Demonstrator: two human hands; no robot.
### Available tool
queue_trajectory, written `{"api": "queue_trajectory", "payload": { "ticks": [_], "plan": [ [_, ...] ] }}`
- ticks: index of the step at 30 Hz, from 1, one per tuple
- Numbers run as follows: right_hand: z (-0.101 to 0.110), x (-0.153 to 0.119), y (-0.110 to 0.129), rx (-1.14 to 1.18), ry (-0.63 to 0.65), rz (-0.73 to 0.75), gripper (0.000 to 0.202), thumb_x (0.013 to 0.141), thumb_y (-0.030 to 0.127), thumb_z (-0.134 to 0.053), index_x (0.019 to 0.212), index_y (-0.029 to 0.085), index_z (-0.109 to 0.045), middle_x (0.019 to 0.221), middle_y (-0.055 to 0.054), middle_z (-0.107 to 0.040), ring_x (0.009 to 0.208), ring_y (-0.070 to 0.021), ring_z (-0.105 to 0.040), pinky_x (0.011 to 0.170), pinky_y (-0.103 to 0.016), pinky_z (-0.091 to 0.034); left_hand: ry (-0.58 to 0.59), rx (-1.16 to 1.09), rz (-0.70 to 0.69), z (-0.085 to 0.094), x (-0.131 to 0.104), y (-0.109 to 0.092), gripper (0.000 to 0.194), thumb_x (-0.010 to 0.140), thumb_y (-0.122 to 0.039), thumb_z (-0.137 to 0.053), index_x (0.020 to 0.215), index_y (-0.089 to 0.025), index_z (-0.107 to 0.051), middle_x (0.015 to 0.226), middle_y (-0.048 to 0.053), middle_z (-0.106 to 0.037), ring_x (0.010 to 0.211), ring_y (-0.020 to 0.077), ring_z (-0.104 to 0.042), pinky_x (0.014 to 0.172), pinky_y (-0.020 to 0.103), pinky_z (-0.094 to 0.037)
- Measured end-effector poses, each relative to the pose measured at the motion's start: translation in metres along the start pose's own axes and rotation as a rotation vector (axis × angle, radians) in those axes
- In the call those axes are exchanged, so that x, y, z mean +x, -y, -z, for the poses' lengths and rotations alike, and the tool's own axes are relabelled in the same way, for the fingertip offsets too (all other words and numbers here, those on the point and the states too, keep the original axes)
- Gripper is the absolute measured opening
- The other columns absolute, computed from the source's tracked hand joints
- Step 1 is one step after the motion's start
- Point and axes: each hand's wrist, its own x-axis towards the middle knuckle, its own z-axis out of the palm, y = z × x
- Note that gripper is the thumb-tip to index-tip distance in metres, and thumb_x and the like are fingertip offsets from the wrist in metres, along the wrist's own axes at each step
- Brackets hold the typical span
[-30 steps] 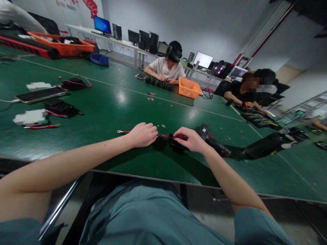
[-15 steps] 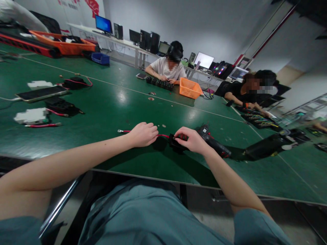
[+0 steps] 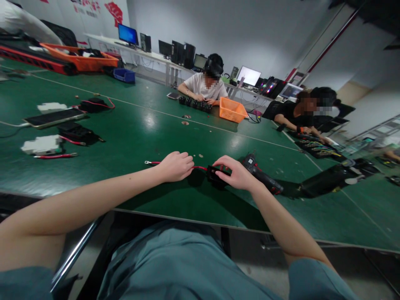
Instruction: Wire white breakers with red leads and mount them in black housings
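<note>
Currently, your left hand (image 3: 177,166) is closed over the red wire (image 3: 200,168), whose metal lug (image 3: 147,162) shows beyond your wrist. The wire's other end meets the black block (image 3: 213,173) on the green surface (image 3: 134,129). Your right hand (image 3: 238,173) is over that block, thumb and forefinger spread apart; whether they touch it, I cannot tell. A driver (image 3: 264,179) lies just beside your right hand.
</note>
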Motion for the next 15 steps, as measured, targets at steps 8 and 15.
{"api": "queue_trajectory", "payload": {
  "ticks": [8,15],
  "plan": [
    [-0.011,-0.023,0.007,-0.029,-0.02,0.011,0.081,0.077,0.036,-0.078,0.146,0.025,-0.039,0.143,-0.014,-0.046,0.132,-0.0307,-0.048,0.111,-0.049,-0.043,0.034,0.02,0.003,0.0,0.0,0.0,0.027,0.098,-0.03,-0.046,0.086,-0.016,-0.066,0.085,0.009,-0.063,0.081,0.0214,-0.057,0.062,0.033,-0.035],
    [-0.023,-0.02,-0.003,-0.047,-0.065,0.102,0.059,0.077,0.015,-0.07,0.132,0.021,-0.051,0.129,-0.013,-0.058,0.121,-0.0262,-0.056,0.104,-0.044,-0.048,0.052,0.066,0.001,0.003,0.003,-0.002,0.03,0.099,-0.031,-0.045,0.088,-0.016,-0.068,0.084,0.009,-0.064,0.081,0.0208,-0.057,0.063,0.034,-0.036]
  ]
}}
